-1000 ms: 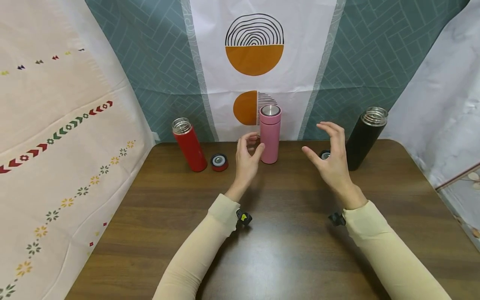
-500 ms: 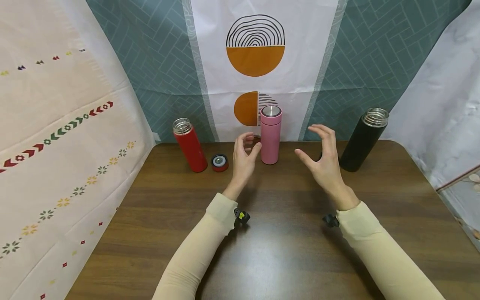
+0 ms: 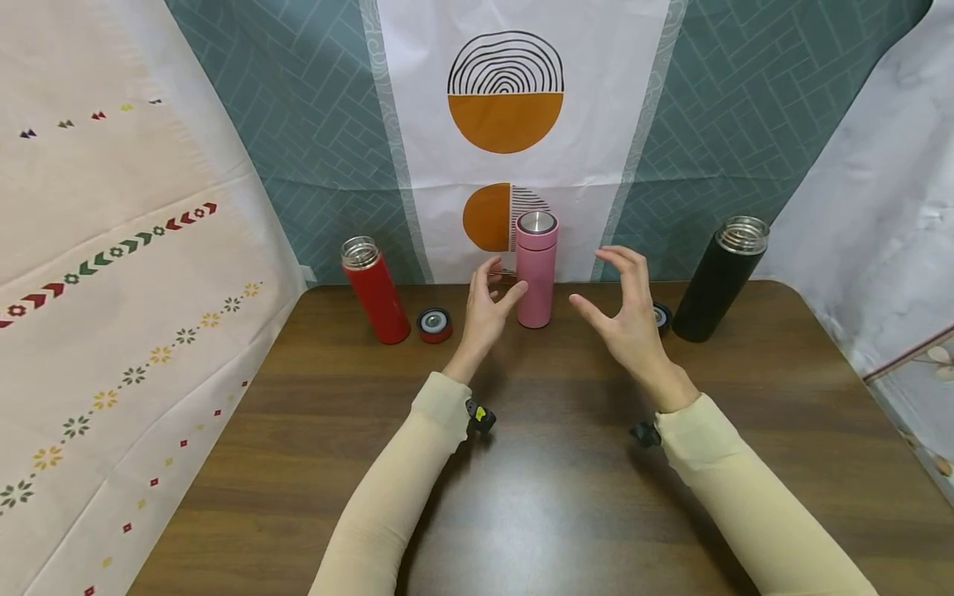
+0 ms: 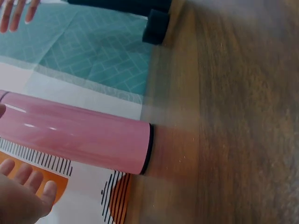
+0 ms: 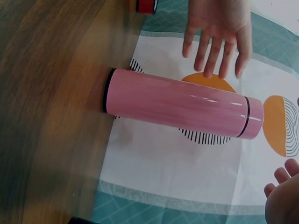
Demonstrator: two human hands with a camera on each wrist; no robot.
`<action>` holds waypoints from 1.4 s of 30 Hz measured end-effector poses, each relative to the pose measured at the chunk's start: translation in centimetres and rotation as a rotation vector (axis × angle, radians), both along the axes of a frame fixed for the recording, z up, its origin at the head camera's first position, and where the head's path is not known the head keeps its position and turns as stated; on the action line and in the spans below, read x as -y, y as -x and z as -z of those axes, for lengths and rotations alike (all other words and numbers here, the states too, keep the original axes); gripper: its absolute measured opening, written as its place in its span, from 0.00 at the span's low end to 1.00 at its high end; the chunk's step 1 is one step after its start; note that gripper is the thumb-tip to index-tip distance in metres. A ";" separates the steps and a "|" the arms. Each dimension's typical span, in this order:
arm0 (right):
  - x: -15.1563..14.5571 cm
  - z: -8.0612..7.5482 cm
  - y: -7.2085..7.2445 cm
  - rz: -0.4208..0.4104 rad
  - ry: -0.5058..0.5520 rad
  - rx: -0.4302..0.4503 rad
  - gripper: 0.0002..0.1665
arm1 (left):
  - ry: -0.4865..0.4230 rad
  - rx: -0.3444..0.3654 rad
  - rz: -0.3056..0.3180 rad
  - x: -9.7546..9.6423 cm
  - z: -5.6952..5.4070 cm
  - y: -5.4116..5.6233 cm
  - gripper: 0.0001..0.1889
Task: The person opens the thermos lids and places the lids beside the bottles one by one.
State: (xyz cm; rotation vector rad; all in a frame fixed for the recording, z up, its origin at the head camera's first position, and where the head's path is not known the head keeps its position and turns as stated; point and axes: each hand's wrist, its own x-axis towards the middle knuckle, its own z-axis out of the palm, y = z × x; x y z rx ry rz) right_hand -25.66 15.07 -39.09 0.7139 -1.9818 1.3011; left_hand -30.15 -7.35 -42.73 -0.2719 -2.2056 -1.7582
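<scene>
A pink thermos [image 3: 535, 285] stands upright at the back of the table, its pink cap with a silver top in place. Just left of it is my left hand [image 3: 486, 319], fingers loosely bent and holding nothing. The right wrist view shows a gap between that left hand [image 5: 219, 28] and the pink thermos [image 5: 177, 100]. To the thermos's right hovers my right hand [image 3: 629, 331], thumb and fingers spread apart, touching nothing. Both hands lie on either side of the bottle, thumbs toward it.
An uncapped red thermos [image 3: 378, 294] stands on the left, its red lid [image 3: 435, 325] beside it. On the right is an uncapped black thermos [image 3: 719, 285]; its lid [image 3: 662, 317] is partly hidden behind my right hand. A patterned cloth [image 3: 343, 124] hangs behind the wooden table [image 3: 551, 463].
My right hand has moved left, away from the black thermos and nearer the pink one. The left hand has barely shifted. All the bottles stay where they were.
</scene>
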 end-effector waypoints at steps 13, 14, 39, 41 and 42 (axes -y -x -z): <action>1.0 -0.7 0.9 -0.003 -0.030 0.063 0.41 | -0.041 0.093 0.089 -0.5 0.6 1.8 0.38; 1.1 -0.7 1.0 -0.005 -0.028 0.068 0.41 | -0.039 0.096 0.095 -0.5 0.6 1.9 0.38; 2.1 -2.3 3.3 -0.029 -0.030 0.128 0.42 | 0.042 0.196 0.150 -1.2 0.8 3.6 0.50; 2.2 -2.3 3.3 -0.029 -0.031 0.132 0.42 | 0.038 0.194 0.151 -1.2 0.8 3.7 0.50; 2.2 -2.3 3.4 -0.029 -0.031 0.134 0.42 | 0.031 0.189 0.154 -1.3 0.8 3.7 0.49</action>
